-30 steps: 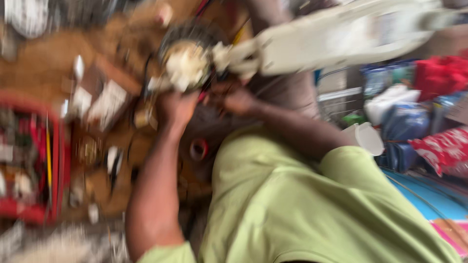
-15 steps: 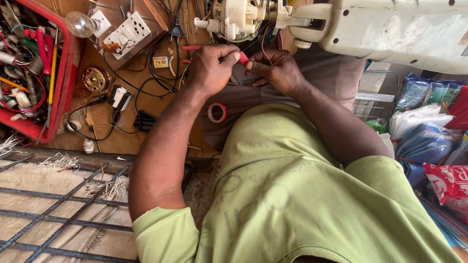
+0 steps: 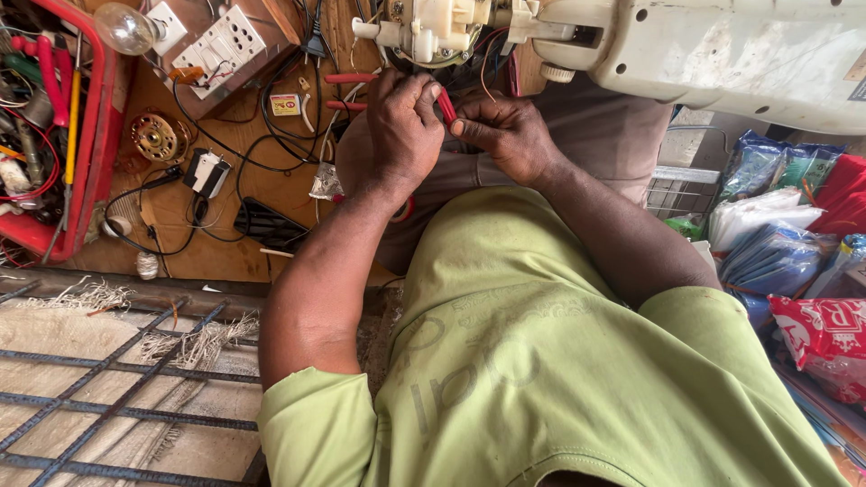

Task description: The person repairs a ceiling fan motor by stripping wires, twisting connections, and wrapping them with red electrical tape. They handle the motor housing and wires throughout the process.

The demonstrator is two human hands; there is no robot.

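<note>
I'm looking down over my green shirt and both hands are up at the opened white fan [image 3: 722, 54], which lies across my lap with its motor end [image 3: 428, 27] bared and wires hanging out just below it. My left hand [image 3: 406, 131] has its fingers closed around a red-handled tool [image 3: 446, 104], and my right hand [image 3: 505, 135] pinches its tip end, fingers drawn tight, right under the motor. What exactly sits between the fingertips I cannot tell. By my reading the casing is already off and the wiring work is mid-way; nothing is closed back up yet. Left of the fan, on the wooden desk [image 3: 225, 243], lie a white switch board [image 3: 221, 45], a copper coil [image 3: 155, 137], black cables and a red tray [image 3: 54, 135] of tools, all untouched.
</note>
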